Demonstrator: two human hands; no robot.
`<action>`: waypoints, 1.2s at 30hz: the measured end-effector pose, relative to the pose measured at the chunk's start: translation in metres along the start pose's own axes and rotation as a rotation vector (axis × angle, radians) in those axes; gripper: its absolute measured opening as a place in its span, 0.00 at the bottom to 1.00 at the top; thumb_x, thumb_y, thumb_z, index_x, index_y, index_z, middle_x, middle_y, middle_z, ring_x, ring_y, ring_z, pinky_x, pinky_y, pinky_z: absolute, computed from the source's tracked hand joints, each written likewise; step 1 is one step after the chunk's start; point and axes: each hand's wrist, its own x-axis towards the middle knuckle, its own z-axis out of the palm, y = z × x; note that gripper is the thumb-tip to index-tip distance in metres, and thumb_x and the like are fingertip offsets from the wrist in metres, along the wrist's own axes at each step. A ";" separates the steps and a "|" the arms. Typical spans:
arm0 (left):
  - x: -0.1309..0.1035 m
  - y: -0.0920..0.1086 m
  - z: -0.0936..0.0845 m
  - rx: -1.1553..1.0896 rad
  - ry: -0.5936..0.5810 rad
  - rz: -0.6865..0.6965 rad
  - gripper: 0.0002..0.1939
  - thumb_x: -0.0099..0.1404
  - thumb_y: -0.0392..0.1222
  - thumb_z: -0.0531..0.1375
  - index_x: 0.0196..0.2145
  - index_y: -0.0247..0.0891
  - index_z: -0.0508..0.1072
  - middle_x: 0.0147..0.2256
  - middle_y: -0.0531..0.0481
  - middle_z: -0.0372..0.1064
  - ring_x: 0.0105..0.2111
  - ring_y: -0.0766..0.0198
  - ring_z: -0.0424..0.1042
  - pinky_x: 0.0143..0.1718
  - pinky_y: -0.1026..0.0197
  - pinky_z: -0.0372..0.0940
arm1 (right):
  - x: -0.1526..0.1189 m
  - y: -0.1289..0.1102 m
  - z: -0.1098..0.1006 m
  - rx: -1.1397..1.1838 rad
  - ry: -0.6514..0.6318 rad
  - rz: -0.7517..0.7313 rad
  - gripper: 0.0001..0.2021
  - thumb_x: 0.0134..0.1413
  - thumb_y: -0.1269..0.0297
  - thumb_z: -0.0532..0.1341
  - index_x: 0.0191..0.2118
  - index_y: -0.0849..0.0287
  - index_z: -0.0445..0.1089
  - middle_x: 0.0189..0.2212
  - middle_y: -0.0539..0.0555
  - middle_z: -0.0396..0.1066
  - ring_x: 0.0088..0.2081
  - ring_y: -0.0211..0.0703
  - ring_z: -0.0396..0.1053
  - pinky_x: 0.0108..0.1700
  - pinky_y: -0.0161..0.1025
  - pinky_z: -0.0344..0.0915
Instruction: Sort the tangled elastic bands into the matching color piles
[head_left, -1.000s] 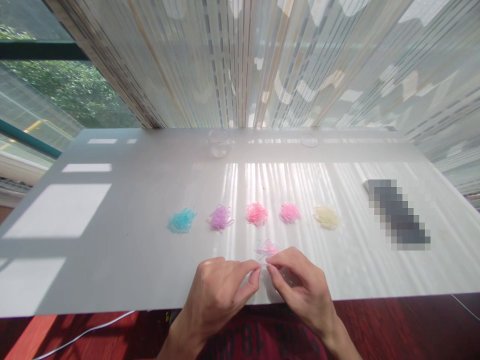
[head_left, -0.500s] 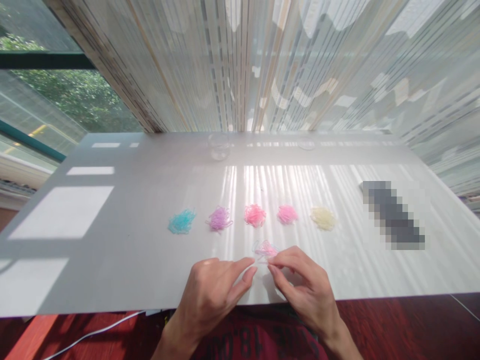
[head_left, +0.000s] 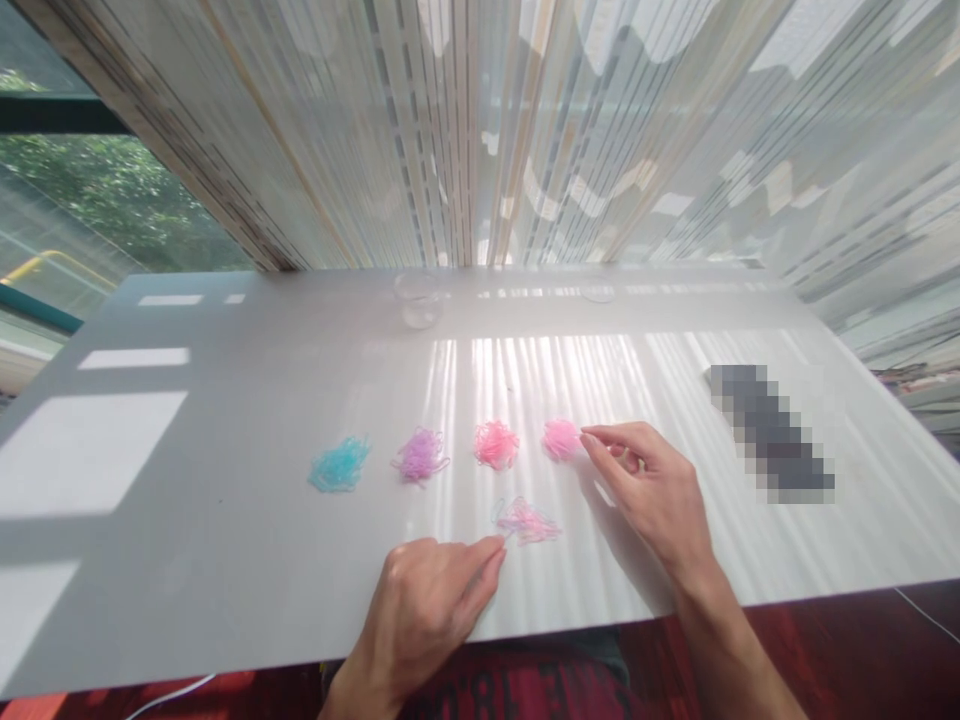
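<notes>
Small piles of thin, loop-like rubber bands lie in a row on the white table: blue (head_left: pixel 340 465), purple (head_left: pixel 421 456), coral-pink (head_left: pixel 496 445) and light pink (head_left: pixel 561 440). Nearer to me is a loose mixed heap (head_left: pixel 528 521), mostly pink with a few bluish strands. My left hand (head_left: pixel 442 590) is closed in a pinch, its fingertips at the heap's left edge; what they hold is too small to make out. My right hand (head_left: pixel 649 480) pinches at the right edge of the light pink pile, a pink rubber band at its fingertips. It covers the spot where a yellow pile lay.
A clear round cup (head_left: pixel 419 300) stands at the back of the white table (head_left: pixel 247 560), with a clear flat disc (head_left: pixel 598 294) farther right. A blurred dark oblong object (head_left: pixel 772 430) lies on the right. Behind the table hangs a striped curtain (head_left: pixel 480 130).
My right hand has moved from the mixed heap up and right to the light pink pile. My left fingertips have closed together beside the heap. The view has shifted slightly.
</notes>
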 end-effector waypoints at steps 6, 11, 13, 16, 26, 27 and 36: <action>0.004 -0.003 0.001 -0.024 0.014 -0.014 0.05 0.73 0.32 0.60 0.41 0.37 0.76 0.20 0.59 0.70 0.17 0.70 0.65 0.24 0.62 0.58 | -0.002 -0.002 0.004 -0.032 0.000 0.020 0.08 0.64 0.56 0.65 0.38 0.52 0.81 0.33 0.51 0.76 0.31 0.41 0.69 0.36 0.41 0.67; 0.004 -0.004 0.001 -0.034 0.003 -0.013 0.04 0.72 0.31 0.61 0.42 0.37 0.76 0.20 0.60 0.70 0.17 0.70 0.64 0.24 0.61 0.58 | -0.002 -0.005 0.002 -0.019 0.008 -0.016 0.07 0.65 0.58 0.65 0.39 0.52 0.80 0.33 0.51 0.76 0.32 0.41 0.70 0.36 0.40 0.67; 0.004 -0.004 0.001 -0.044 0.014 -0.026 0.04 0.72 0.31 0.62 0.42 0.36 0.76 0.20 0.60 0.68 0.17 0.70 0.63 0.24 0.62 0.57 | -0.005 -0.010 0.001 -0.024 0.018 -0.032 0.06 0.65 0.60 0.66 0.39 0.52 0.80 0.32 0.50 0.76 0.31 0.40 0.69 0.36 0.39 0.67; 0.006 -0.001 0.002 -0.063 0.082 -0.101 0.03 0.71 0.33 0.63 0.41 0.36 0.78 0.18 0.62 0.63 0.16 0.72 0.60 0.24 0.64 0.57 | -0.012 -0.021 0.001 0.017 0.001 -0.080 0.04 0.65 0.62 0.66 0.39 0.52 0.79 0.31 0.49 0.75 0.29 0.38 0.67 0.33 0.38 0.66; 0.027 0.024 -0.010 -0.354 0.169 -0.417 0.03 0.69 0.40 0.66 0.38 0.40 0.80 0.19 0.64 0.39 0.16 0.73 0.45 0.17 0.70 0.51 | -0.053 -0.051 0.011 0.367 -0.098 -0.268 0.15 0.61 0.78 0.66 0.49 0.52 0.77 0.34 0.50 0.71 0.35 0.37 0.70 0.34 0.35 0.69; 0.026 0.025 -0.012 -0.370 0.170 -0.418 0.02 0.69 0.40 0.66 0.37 0.40 0.80 0.19 0.64 0.39 0.15 0.74 0.45 0.17 0.71 0.51 | -0.055 -0.051 0.011 0.379 -0.106 -0.284 0.16 0.61 0.79 0.66 0.49 0.53 0.77 0.33 0.50 0.70 0.35 0.37 0.70 0.34 0.35 0.69; 0.012 0.013 -0.026 -0.245 0.249 -0.333 0.01 0.67 0.37 0.67 0.38 0.40 0.80 0.18 0.65 0.50 0.16 0.75 0.52 0.20 0.71 0.55 | -0.058 -0.057 0.015 0.375 -0.145 -0.364 0.18 0.60 0.80 0.65 0.51 0.55 0.76 0.34 0.51 0.70 0.36 0.39 0.70 0.34 0.36 0.71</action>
